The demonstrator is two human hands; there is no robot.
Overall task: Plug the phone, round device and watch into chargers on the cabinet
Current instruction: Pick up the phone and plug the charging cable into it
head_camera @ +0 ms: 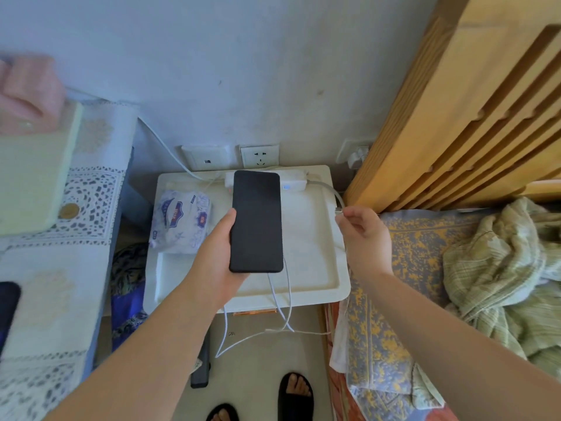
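Observation:
A black phone (256,221) with a dark screen is held upright over the white cabinet top (315,262), gripped by my left hand (217,247) along its left edge and underside. My right hand (362,235) pinches the plug end of a grey charging cable (329,189) at the cabinet's right edge. That cable runs back to a white power strip (293,182) at the cabinet's rear, partly hidden behind the phone. More white cables (283,308) hang off the cabinet's front edge below the phone. The round device and the watch are not visible.
A tissue pack (182,221) lies on the cabinet's left side. Wall sockets (259,155) sit just behind it. A lace-covered table (60,238) stands to the left, a bed with a yellow patterned sheet (409,253) and wooden headboard (473,110) to the right.

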